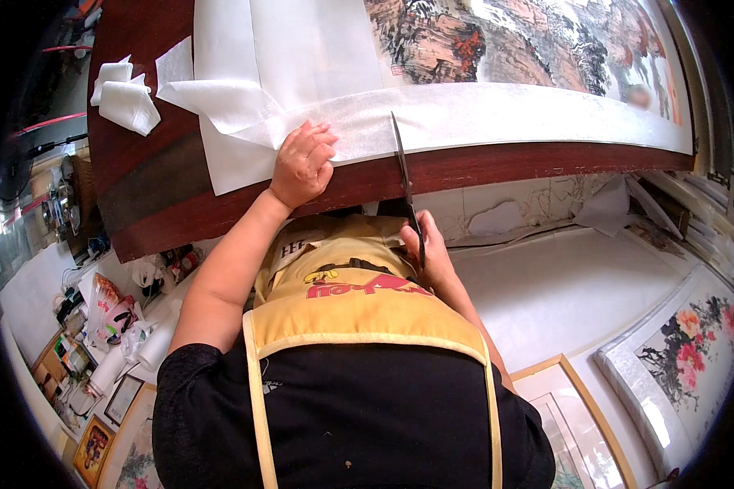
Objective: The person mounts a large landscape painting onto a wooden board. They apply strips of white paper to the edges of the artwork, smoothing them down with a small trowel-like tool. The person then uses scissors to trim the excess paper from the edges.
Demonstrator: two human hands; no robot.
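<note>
A long strip of thin white paper lies along the front edge of the table, below a large landscape painting. My left hand rests on this strip near the front edge, its fingers bent together and pressing on the paper; what lies under the fingertips is hidden. To the left, the strip's end lifts and folds over loosely. My right hand grips a pair of dark scissors by the handles, just off the table edge. Their long blades point away from me, across the strip, seen almost edge-on.
Crumpled white paper pieces lie on the dark red table at left. Below, a white surface spreads to the right. A flower painting and a wooden frame stand lower right. Assorted items and bags clutter the left.
</note>
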